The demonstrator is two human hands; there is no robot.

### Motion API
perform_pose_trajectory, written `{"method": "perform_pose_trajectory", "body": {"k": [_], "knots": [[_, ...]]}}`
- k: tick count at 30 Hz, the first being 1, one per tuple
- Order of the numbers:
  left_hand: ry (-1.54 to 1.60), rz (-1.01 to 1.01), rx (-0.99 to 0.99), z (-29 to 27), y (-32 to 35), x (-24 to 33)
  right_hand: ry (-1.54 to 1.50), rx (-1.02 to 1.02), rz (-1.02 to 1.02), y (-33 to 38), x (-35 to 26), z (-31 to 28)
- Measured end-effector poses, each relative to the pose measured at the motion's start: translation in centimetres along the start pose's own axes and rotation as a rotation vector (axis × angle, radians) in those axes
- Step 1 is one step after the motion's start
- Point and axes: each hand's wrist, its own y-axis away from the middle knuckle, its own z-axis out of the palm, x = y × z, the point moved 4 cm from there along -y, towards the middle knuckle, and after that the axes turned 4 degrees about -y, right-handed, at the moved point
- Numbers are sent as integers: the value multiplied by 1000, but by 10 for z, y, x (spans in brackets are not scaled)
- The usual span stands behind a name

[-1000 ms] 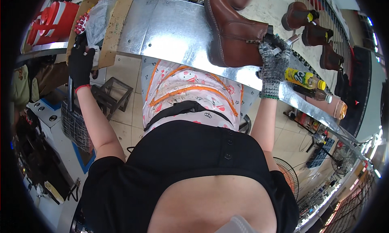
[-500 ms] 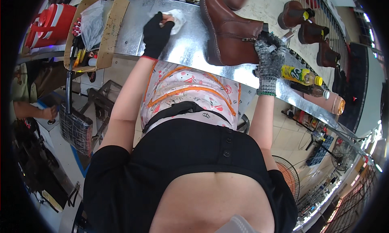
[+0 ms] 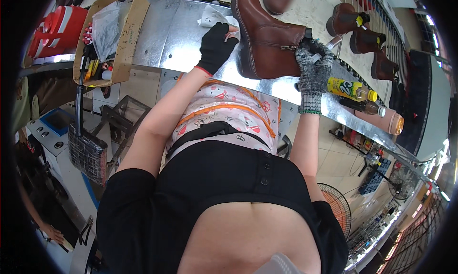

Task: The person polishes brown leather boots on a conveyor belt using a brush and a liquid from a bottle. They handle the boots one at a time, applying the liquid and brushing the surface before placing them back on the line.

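Observation:
A brown leather ankle boot (image 3: 273, 47) with a side zip and dark sole lies on its side on the shiny metal worktop (image 3: 179, 33). My right hand (image 3: 314, 73), in a grey knitted glove, is closed around the boot's top opening. Just beyond those fingers shows a slim pale object (image 3: 334, 42) that I cannot make out. My left hand (image 3: 217, 47), in a black glove with bare fingertips, pinches a crumpled white cloth or tissue (image 3: 214, 17) beside the boot's sole.
Left stands a cardboard box (image 3: 128, 47) with plastic and tools, beside a red cooler (image 3: 57, 31). Drink bottles (image 3: 352, 89) lie right of my right hand. More brown boots (image 3: 343, 20) stand on the far conveyor. Another person's hand (image 3: 53, 233) shows at lower left.
My left hand has moved right with the white cloth, from the open worktop to the boot's sole. My right hand keeps its hold on the boot. The other person's arm has shifted lower.

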Motion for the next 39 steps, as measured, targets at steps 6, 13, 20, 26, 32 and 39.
{"method": "perform_pose_trajectory", "body": {"k": [6,13,20,26,32,39], "knots": [[-506,157,-209,-9,-3,11,-258,-2,81,0,6,2],[-372,113,-738,-6,5,5,-90,-17,99,0,2,1],[-584,124,151,-91,-33,-34,-15,-3,33,-2,6,-1],[-293,-272,-36,-128,-47,-28,-50,-16,47,0,-3,1],[-590,77,-145,-81,-5,-50,-48,-17,82,-1,-13,4],[247,-247,204,-133,-54,-71,-9,-2,50,0,-7,2]]}}
